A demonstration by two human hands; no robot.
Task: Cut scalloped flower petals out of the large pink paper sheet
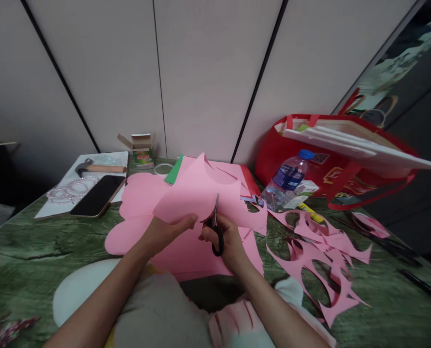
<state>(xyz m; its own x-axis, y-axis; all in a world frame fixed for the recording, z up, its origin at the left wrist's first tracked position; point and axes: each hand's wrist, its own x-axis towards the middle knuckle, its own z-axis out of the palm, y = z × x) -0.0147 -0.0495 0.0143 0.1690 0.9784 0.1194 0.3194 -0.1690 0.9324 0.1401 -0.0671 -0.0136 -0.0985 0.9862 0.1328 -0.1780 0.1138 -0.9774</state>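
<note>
My left hand (170,233) grips the lower left edge of a pink paper sheet (195,191), thumb on top. In my right hand (224,237) is a pair of scissors (217,232) with black handles. The blades point up and away, and they lie against the lower edge of the raised sheet. A curved cut edge runs along the sheet near the blades. Beneath it, more pink paper (197,261) lies on the table, and rounded pink petal shapes (139,193) show to the left.
Pink offcuts (320,266) lie at the right beside a water bottle (288,176) and a red bag (269,154). A hammer (103,168), a phone (99,195) and bead strings (70,191) are at the left. A small open box (143,154) stands by the wall.
</note>
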